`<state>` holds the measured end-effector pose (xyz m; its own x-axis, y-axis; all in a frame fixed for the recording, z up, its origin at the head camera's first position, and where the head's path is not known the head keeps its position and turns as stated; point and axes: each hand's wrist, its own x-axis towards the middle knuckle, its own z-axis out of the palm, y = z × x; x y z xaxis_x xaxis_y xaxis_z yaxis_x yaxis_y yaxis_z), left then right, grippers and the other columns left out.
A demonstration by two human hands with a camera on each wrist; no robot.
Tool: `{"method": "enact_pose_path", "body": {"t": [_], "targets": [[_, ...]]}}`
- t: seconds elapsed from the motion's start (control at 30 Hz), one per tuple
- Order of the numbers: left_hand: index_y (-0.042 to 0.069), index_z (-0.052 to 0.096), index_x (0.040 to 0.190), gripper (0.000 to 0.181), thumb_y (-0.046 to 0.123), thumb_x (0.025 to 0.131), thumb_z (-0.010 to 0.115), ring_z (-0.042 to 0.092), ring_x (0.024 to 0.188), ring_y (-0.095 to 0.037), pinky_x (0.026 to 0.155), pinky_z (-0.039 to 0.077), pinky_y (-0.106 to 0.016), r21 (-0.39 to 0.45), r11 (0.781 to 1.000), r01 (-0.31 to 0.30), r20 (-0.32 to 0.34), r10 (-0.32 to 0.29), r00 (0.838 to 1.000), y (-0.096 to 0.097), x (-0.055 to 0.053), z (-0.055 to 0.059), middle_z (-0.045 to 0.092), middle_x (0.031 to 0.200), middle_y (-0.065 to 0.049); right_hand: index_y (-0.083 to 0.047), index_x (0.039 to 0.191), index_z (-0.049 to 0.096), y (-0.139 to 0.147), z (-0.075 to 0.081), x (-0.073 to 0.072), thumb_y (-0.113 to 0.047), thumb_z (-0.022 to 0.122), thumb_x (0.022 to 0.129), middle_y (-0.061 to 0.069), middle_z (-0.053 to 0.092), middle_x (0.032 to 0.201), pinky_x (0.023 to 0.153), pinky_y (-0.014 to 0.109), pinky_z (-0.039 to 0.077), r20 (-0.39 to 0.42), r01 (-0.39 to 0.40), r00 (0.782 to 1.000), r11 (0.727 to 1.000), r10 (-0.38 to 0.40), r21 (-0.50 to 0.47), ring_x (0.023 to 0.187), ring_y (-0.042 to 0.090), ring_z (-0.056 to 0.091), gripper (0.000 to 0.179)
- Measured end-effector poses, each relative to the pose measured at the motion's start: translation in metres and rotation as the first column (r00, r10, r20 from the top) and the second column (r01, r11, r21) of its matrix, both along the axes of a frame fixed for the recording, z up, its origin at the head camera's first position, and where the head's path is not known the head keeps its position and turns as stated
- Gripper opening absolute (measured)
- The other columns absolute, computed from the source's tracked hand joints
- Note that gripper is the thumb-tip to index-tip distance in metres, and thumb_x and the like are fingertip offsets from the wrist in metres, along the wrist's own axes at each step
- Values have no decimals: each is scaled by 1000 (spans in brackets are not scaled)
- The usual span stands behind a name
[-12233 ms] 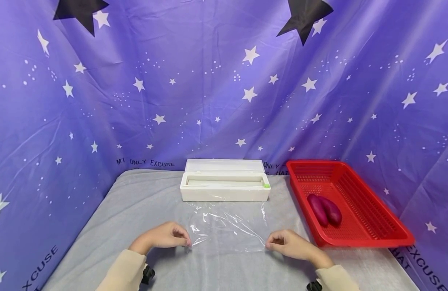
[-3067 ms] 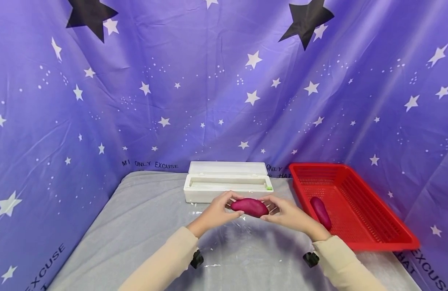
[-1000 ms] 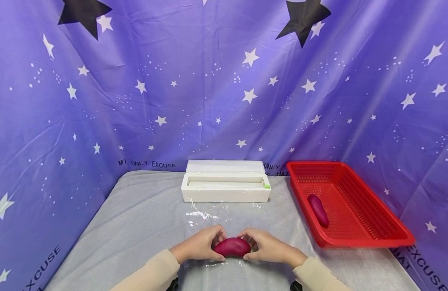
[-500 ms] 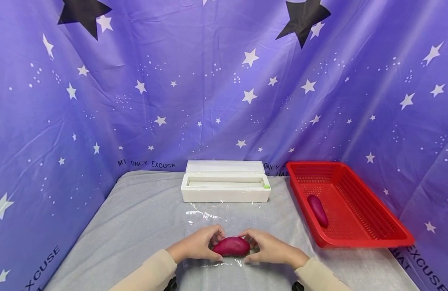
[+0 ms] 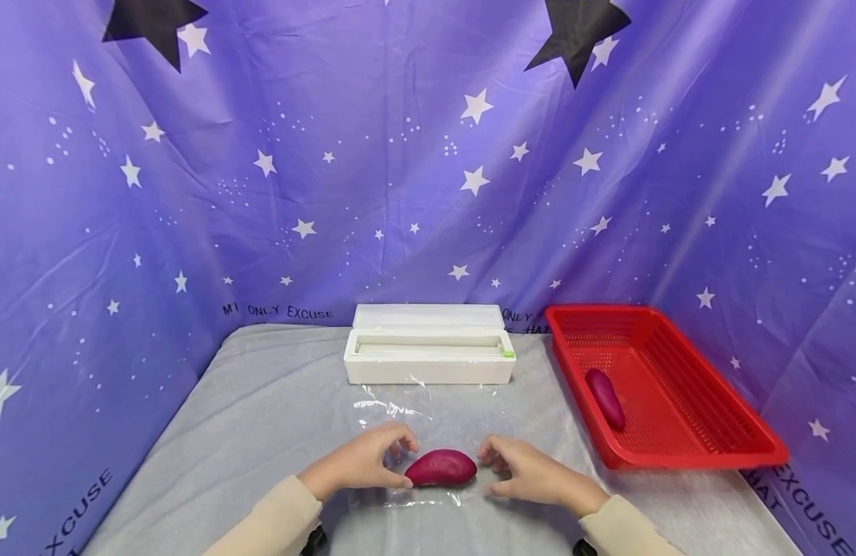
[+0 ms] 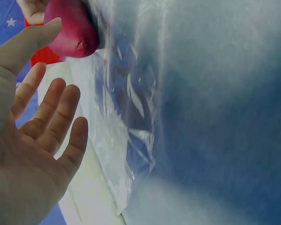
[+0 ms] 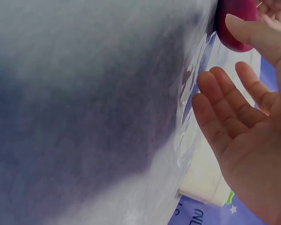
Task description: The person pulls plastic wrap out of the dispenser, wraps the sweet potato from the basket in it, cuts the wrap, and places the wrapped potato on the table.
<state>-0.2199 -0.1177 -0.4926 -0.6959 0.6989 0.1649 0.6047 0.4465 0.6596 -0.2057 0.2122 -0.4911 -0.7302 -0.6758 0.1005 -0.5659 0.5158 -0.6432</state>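
Note:
A purple sweet potato (image 5: 442,468) lies crosswise on a sheet of clear cling film (image 5: 393,408) spread over the table. At its left end is my left hand (image 5: 361,461), fingers spread and relaxed, thumb tip right at the sweet potato's end. My right hand (image 5: 532,472) stands a little off the right end, its fingers loosely bent and holding nothing. Both wrist views show the palms with fingers apart; the sweet potato (image 6: 72,28) sits past the left thumb. Behind the film stands the white cling film dispenser (image 5: 429,372), its lid up.
To the right, a red plastic basket (image 5: 706,413) holds another purple sweet potato (image 5: 605,399). The film runs from the dispenser's front toward the hands over the grey cloth-covered table (image 5: 261,401). A purple star-printed curtain (image 5: 400,154) encloses the back and sides.
Earlier both hands drew the film out, then carried one sweet potato from the basket's side onto it. In the last half second both hands let go and moved apart, leaving it lying there.

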Motion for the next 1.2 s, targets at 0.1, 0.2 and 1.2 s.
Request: {"method": "enact_pose_path", "body": {"t": [0.1,0.2,1.2], "targets": [[15,67,102,32,22,78,87,59,84,-7,76,52,-25,-27,999,21,-4,-21,1000,-3,0,2,64,96,6,-13,101,60,4,0,2,-20,85,79,-4,61,91,74,26,51,-67,-16,998,1000,17,12,84,9,58,34],[14,71,94,21,15,79,85,58,75,-4,70,51,-20,-33,997,75,-5,-75,997,-4,2,3,63,85,10,-14,97,61,7,-1,4,-23,87,78,-6,59,88,72,24,48,-145,-41,988,999,46,31,81,7,54,33],[27,72,79,14,15,83,77,46,66,10,60,37,-7,-233,967,99,-197,-147,969,-3,13,-6,49,70,26,-25,86,72,10,-16,5,-16,80,84,-19,61,87,77,19,47,-360,-87,925,990,120,108,85,-1,53,12]]}}
